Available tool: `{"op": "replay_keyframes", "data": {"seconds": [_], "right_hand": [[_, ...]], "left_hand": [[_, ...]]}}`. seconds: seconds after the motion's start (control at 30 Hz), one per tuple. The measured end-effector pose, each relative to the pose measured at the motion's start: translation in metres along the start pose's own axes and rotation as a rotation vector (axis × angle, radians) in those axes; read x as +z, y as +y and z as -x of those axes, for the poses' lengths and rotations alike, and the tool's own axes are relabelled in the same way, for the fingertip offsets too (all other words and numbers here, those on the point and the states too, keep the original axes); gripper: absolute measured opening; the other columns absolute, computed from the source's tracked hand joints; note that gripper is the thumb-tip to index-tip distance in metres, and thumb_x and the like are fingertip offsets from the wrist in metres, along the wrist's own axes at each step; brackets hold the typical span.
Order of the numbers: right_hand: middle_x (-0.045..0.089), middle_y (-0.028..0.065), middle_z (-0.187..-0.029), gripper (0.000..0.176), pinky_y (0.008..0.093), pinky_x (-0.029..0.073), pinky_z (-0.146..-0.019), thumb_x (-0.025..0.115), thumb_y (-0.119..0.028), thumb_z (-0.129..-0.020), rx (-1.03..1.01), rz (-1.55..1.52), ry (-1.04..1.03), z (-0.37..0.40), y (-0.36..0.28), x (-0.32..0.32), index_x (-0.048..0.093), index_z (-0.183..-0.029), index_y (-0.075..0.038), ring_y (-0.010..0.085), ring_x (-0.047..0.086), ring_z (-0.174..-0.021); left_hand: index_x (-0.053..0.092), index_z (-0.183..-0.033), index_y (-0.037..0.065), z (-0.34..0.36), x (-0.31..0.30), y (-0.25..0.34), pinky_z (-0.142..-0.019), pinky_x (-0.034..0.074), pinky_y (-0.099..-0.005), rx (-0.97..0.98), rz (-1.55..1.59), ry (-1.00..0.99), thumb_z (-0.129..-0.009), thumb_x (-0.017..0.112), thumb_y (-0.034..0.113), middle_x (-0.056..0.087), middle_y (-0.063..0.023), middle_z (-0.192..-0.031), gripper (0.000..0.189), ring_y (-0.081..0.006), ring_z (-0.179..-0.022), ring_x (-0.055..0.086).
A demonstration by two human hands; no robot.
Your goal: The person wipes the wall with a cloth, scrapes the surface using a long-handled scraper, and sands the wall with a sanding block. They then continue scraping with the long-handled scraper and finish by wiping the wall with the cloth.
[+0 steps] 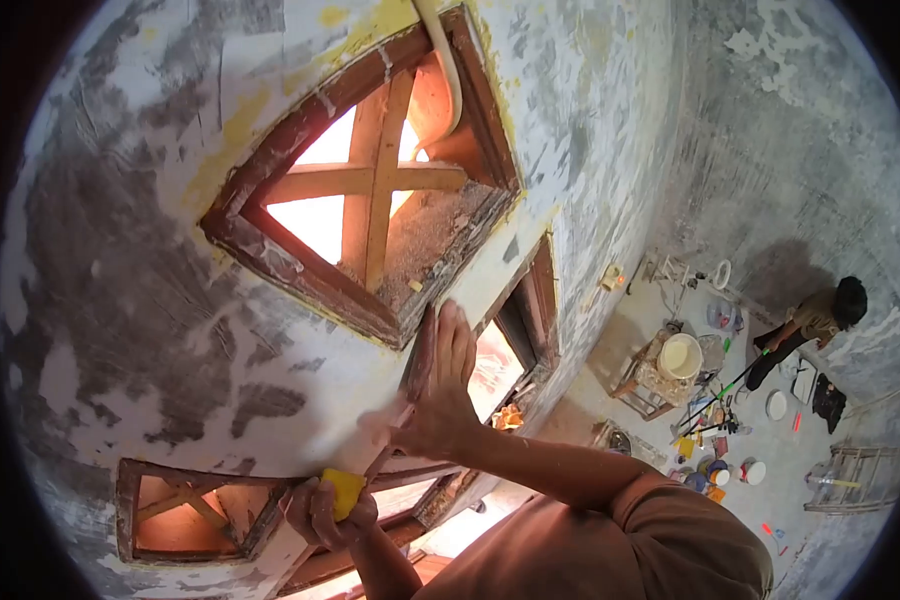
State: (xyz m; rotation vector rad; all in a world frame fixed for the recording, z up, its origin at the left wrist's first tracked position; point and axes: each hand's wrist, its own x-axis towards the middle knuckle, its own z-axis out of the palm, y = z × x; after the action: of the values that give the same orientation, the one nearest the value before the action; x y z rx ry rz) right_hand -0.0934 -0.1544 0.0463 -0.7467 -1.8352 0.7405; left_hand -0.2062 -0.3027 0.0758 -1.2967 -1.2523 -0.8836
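Note:
My left hand is closed around a small, yellow, block-shaped thing, near the corner of the lower-left window. A thin reddish-brown strip runs from beside the yellow thing towards my other hand. My right hand reaches up, with its fingers stretched flat along the dark frame edge below the big window. Its thumb, blurred, points left over the white plaster. Just above the fingertips is the lower corner of the big brown window frame, with crossed wooden bars inside.
Patchy grey-and-white plaster wall curves around the windows. A pale hose-like strip hangs over the big window. Far below right, a person holds a green pole near a white bucket, a splattered table, several pots and a ladder.

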Motion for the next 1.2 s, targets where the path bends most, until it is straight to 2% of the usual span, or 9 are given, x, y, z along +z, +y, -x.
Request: {"op": "replay_keyframes", "data": {"seconds": [0.2, 0.4, 0.5, 0.6, 0.7, 0.8, 0.9, 0.93, 1.2], "right_hand": [[-0.002, 0.0383, -0.146, 0.124, 0.0647, 0.002, -0.106, 0.055, -0.071, -0.073, 0.1, -0.122, 0.301, -0.056, 0.022, -0.031, -0.007, -0.141, 0.012, 0.0536, 0.002, -0.136], [0.001, 0.0387, -0.146, 0.129, 0.065, -0.004, -0.106, 0.062, -0.071, -0.065, -0.043, 0.173, -0.163, 0.005, 0.019, 0.011, 0.006, -0.139, 0.017, 0.0539, 0.0, -0.136], [-0.002, 0.0308, -0.151, 0.11, 0.0611, -0.004, -0.108, 0.062, -0.05, -0.079, 0.121, 0.159, 0.428, -0.074, 0.071, -0.015, -0.003, -0.141, 0.015, 0.0459, -0.002, -0.14], [0.004, 0.0335, -0.149, 0.092, 0.052, 0.002, -0.113, 0.049, -0.044, -0.089, 0.063, 0.148, 0.465, -0.061, 0.044, -0.014, -0.001, -0.142, 0.012, 0.0456, 0.003, -0.14], [0.022, 0.0424, -0.136, 0.105, 0.0668, 0.007, -0.104, 0.051, -0.067, -0.078, -0.132, 0.089, 0.001, 0.032, 0.004, 0.037, 0.023, -0.131, 0.019, 0.0556, 0.022, -0.129], [0.02, 0.036, -0.142, 0.118, 0.0712, 0.001, -0.102, 0.059, -0.073, -0.067, -0.022, 0.253, -0.316, 0.0, 0.008, 0.0, 0.021, -0.138, 0.013, 0.0504, 0.017, -0.134], [0.002, 0.0353, -0.148, 0.099, 0.0601, -0.002, -0.109, 0.061, -0.031, -0.08, -0.074, 0.38, 0.358, -0.064, 0.091, -0.024, -0.002, -0.141, 0.014, 0.0477, 0.0, -0.139], [-0.003, 0.0306, -0.151, 0.105, 0.0619, -0.006, -0.107, 0.057, -0.046, -0.081, 0.065, -0.037, 0.456, -0.09, 0.084, -0.051, -0.007, -0.143, 0.01, 0.0432, -0.003, -0.141], [-0.003, 0.0343, -0.149, 0.122, 0.059, -0.003, -0.109, 0.067, -0.053, -0.07, 0.097, 0.218, 0.119, 0.0, 0.06, 0.009, -0.007, -0.142, 0.012, 0.0493, -0.005, -0.139]], "left_hand": [[0.059, -0.085, 0.003, -0.005, -0.004, 0.003, -0.057, 0.048, -0.0362, 0.047, -0.088, -0.039, -0.081, 0.051, 0.019, 0.054, -0.0123, -0.083, 0.019, -0.0243, -0.069, 0.056], [0.059, -0.085, 0.003, 0.001, -0.002, 0.001, -0.058, 0.047, -0.0355, 0.013, -0.037, -0.017, -0.082, 0.06, 0.022, 0.054, -0.0117, -0.082, 0.019, -0.0243, -0.068, 0.055], [0.059, -0.085, 0.004, -0.001, -0.002, 0.002, -0.058, 0.047, -0.0353, 0.001, 0.011, -0.027, -0.081, 0.061, 0.022, 0.055, -0.0115, -0.082, 0.018, -0.0239, -0.068, 0.056], [0.059, -0.084, 0.004, -0.003, -0.001, 0.002, -0.059, 0.046, -0.0352, -0.005, 0.021, -0.031, -0.08, 0.064, 0.022, 0.056, -0.0113, -0.083, 0.019, -0.0234, -0.069, 0.056], [0.06, -0.085, 0.004, -0.006, 0.004, 0.006, -0.06, 0.046, -0.035, 0.04, -0.069, 0.012, -0.081, 0.063, 0.023, 0.056, -0.0111, -0.084, 0.02, -0.0234, -0.07, 0.057], [0.06, -0.084, 0.004, 0.002, -0.002, 0.0, -0.061, 0.046, -0.0348, 0.011, -0.022, 0.012, -0.082, 0.062, 0.023, 0.056, -0.0109, -0.084, 0.019, -0.0235, -0.07, 0.057], [0.06, -0.084, 0.004, 0.001, -0.001, 0.001, -0.061, 0.046, -0.0347, -0.028, 0.038, 0.001, -0.083, 0.062, 0.024, 0.056, -0.0107, -0.084, 0.02, -0.0236, -0.07, 0.057], [0.06, -0.084, 0.004, 0.001, -0.003, 0.002, -0.061, 0.046, -0.0347, -0.035, 0.037, -0.003, -0.083, 0.062, 0.024, 0.056, -0.0107, -0.084, 0.02, -0.0236, -0.07, 0.057], [0.059, -0.085, 0.004, 0.0, -0.006, 0.001, -0.061, 0.046, -0.0349, 0.027, -0.044, -0.022, -0.084, 0.062, 0.028, 0.056, -0.0106, -0.083, 0.024, -0.0242, -0.073, 0.057]]}}
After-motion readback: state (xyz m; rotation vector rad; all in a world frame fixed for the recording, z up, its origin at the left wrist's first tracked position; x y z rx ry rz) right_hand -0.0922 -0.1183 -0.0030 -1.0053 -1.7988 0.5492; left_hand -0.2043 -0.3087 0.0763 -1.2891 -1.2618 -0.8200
